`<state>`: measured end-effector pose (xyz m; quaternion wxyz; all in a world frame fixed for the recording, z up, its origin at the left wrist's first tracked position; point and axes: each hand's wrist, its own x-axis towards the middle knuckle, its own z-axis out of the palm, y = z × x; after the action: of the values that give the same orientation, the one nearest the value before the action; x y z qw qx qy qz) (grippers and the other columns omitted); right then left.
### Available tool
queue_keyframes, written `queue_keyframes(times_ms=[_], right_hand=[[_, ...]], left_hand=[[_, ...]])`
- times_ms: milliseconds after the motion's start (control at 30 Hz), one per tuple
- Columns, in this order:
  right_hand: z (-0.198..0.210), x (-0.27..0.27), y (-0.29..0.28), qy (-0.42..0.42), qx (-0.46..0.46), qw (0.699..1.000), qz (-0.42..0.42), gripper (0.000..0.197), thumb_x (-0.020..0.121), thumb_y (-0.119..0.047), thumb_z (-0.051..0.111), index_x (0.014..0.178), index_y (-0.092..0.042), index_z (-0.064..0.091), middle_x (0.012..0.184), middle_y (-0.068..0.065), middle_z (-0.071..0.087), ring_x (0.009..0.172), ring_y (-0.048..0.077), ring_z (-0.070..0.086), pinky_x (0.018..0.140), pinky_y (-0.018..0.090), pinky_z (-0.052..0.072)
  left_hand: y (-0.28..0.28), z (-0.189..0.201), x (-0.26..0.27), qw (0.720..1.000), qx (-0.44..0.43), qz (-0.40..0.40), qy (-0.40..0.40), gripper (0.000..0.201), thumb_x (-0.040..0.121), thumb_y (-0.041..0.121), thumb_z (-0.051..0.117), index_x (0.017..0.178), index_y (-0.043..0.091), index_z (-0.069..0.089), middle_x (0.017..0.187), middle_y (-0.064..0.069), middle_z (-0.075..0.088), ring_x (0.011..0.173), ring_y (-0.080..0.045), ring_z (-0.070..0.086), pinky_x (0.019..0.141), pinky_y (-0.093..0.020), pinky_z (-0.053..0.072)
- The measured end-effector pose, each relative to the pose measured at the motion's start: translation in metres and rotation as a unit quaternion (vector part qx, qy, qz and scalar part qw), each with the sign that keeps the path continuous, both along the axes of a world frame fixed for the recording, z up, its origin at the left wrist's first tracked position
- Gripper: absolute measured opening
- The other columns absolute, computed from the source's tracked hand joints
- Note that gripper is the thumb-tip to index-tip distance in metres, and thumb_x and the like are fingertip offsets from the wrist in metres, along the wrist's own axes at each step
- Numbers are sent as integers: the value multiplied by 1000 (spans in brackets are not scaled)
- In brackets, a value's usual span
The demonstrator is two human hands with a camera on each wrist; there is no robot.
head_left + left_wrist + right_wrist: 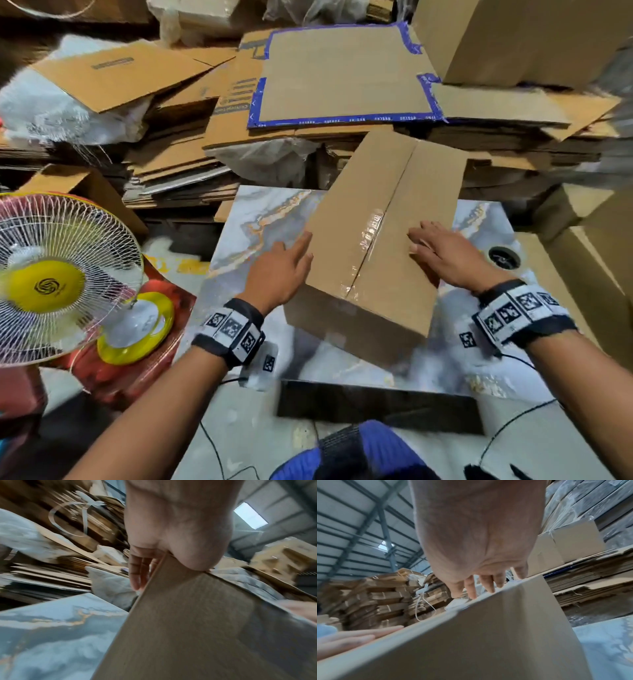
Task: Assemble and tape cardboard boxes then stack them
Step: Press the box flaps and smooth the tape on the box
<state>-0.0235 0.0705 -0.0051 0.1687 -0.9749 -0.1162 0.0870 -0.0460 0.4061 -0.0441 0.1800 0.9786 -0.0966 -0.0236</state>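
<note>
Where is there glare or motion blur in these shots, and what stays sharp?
Head view: glare streaks along the clear tape on the box seam; the fan is fairly sharp, frame edges bend. Left wrist view: the flat cardboard stacks smear with motion, the left hand less so. Right wrist view: soft throughout, the right hand looms large.
</note>
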Motion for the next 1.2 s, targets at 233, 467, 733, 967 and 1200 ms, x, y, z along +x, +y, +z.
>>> queue_keyframes(times_ms=[233,467,733,967,1200], right_hand=[[2,-106,29,-16,78,996,25,67,100,-59,33,152,-18,41,165,11,25,154,23,21,119,29,19],[-25,-123,52,-65,-116,990,51,93,88,-66,-20,162,-17,9,168,15,12,156,30,11,123,51,14],[-28,-120,58,-63,-176,982,42,79,99,-66,14,162,-18,9,168,14,10,155,31,11,122,52,13],[-25,-123,57,-77,-172,981,44,91,92,-68,-5,158,-15,29,163,17,29,151,33,27,115,54,28],[-24,-123,52,-84,-85,993,22,78,97,-60,1,159,-19,25,167,10,19,155,26,16,122,49,17]], left_hand=[[-45,7,-43,971,9,-190,-144,73,104,57,21,147,3,47,155,-26,37,141,-42,39,114,-51,35],[-55,-7,-50,935,183,-262,-154,98,94,77,29,153,0,34,159,-22,34,148,-36,32,121,-49,26],[-58,-19,-45,937,180,-236,-184,100,87,76,47,153,1,35,159,-20,35,148,-34,35,119,-48,32],[-59,-18,-50,942,162,-226,-190,96,95,76,30,154,0,33,161,-20,32,150,-32,31,122,-47,27],[-57,-17,-46,940,149,-235,-200,87,99,69,27,150,0,42,157,-19,40,145,-33,39,119,-47,34]])
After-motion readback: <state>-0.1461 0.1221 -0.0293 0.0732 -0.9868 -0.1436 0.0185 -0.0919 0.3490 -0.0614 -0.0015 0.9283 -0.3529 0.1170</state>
